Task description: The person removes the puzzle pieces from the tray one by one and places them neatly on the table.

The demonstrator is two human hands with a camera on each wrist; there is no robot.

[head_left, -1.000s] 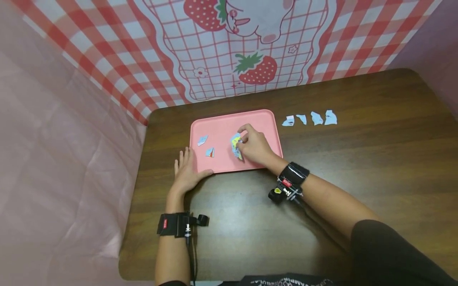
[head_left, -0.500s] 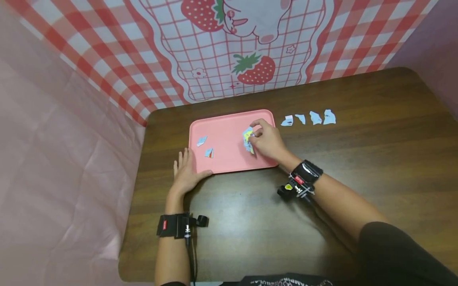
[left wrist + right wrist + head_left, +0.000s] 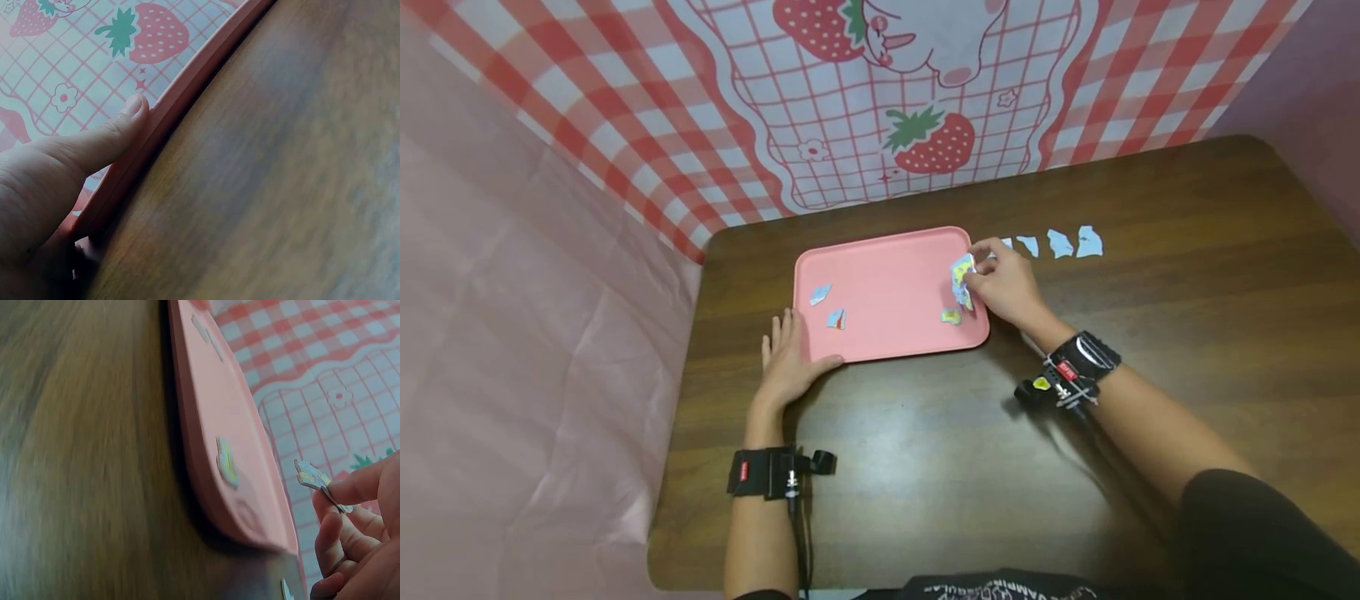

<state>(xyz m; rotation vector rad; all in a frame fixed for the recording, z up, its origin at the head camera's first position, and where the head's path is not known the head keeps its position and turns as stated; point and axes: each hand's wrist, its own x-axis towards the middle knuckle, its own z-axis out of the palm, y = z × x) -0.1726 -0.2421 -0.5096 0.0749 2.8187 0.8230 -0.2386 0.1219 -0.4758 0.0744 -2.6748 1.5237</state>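
- At the left end of the rectangular pink tray with rounded corners (image 3: pixel 887 292), the left hand (image 3: pixel 788 362) rests against the rim; its thumb is spread wide from the straight fingers, and it grips no piece.
- Near this hand, on the tray, lie a pale blue, irregular flat piece (image 3: pixel 820 294) and a blue flat piece with a red mark (image 3: pixel 837 319).
- Toward the right end, a small yellow-and-blue flat piece (image 3: pixel 951 317) lies on the tray, nearer to the right hand.
- Just above the tray's right end, a larger blue-and-yellow, jagged flat piece (image 3: pixel 960 282) is held tilted, to the left of the right fingertips. Its long axis runs roughly away from the person.
- The right hand (image 3: pixel 1009 287) pinches it narrowly between thumb and index finger.
- Beyond this hand, four light-blue jagged pieces (image 3: pixel 1060 243) form a row on the brown wooden table (image 3: pixel 1187 292); the leftmost is partly hidden.
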